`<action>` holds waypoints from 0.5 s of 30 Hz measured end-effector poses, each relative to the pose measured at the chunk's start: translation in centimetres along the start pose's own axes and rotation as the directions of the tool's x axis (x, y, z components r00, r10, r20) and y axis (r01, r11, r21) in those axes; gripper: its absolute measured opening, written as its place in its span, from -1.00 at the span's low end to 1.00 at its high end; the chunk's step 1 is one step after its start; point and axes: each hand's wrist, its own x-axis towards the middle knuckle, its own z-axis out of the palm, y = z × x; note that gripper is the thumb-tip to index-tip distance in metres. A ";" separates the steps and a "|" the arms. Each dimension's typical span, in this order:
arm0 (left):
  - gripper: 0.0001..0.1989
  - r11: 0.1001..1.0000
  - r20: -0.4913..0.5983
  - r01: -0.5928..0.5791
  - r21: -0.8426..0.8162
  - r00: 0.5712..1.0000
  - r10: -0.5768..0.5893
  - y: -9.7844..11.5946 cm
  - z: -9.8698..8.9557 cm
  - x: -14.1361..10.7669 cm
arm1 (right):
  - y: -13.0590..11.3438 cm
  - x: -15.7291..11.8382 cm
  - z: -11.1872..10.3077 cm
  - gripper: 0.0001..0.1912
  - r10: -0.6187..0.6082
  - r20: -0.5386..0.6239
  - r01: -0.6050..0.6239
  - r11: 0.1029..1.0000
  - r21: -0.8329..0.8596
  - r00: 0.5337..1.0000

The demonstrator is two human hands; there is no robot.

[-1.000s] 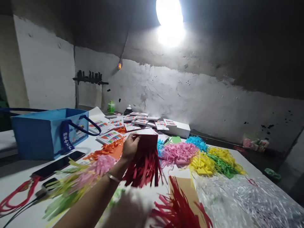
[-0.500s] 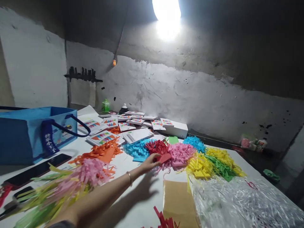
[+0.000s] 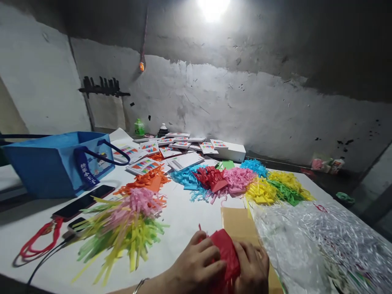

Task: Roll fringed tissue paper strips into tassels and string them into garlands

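Note:
A piece of red tissue paper (image 3: 226,252) is held between my two hands at the bottom middle of the head view. My left hand (image 3: 196,265) grips its left side with bent fingers, a bracelet at the wrist. Around its right side curl the fingers of my right hand (image 3: 252,265). A brown cardboard sheet (image 3: 237,222) lies under and behind the red paper. Beyond it sit bunches of cut paper fringe: red (image 3: 211,179), pink (image 3: 239,179), blue (image 3: 186,178) and yellow (image 3: 261,191). The lower part of the red paper is hidden by my hands.
To the left stand a blue bag (image 3: 49,167), a phone (image 3: 82,202) and a red cord (image 3: 41,245). Loose pink fringe (image 3: 137,204) lies over yellow and green strips. Printed packs (image 3: 183,145) are piled at the back. Clear plastic bags (image 3: 290,241) cover the right side.
My left hand has drawn back from the red fringe bunch to the near edge and now grips red paper. My right hand has come into view. The camera has shifted.

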 end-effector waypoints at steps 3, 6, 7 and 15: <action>-0.62 0.936 0.079 0.152 -0.318 0.988 -0.134 0.4 -2.5 -1.3 | -0.8 0.6 -0.9 -0.54 -0.022 -0.015 0.022 0.998 0.056 1.000; -0.40 0.642 0.108 0.473 -0.604 0.846 -0.522 -0.9 -3.0 -1.5 | -1.6 1.0 -1.7 -0.45 -0.045 -0.010 0.046 0.991 0.127 0.999; -0.46 0.500 0.181 0.542 -0.676 0.779 -0.600 -1.5 -2.8 -1.3 | -2.0 1.0 -1.9 -0.43 -0.054 -0.010 0.055 0.988 0.142 0.998; -0.51 -0.100 0.560 0.586 -0.804 0.690 -0.458 -2.5 -1.0 -0.7 | -2.6 0.9 -2.8 -0.51 -0.040 -0.031 0.044 0.990 0.135 0.999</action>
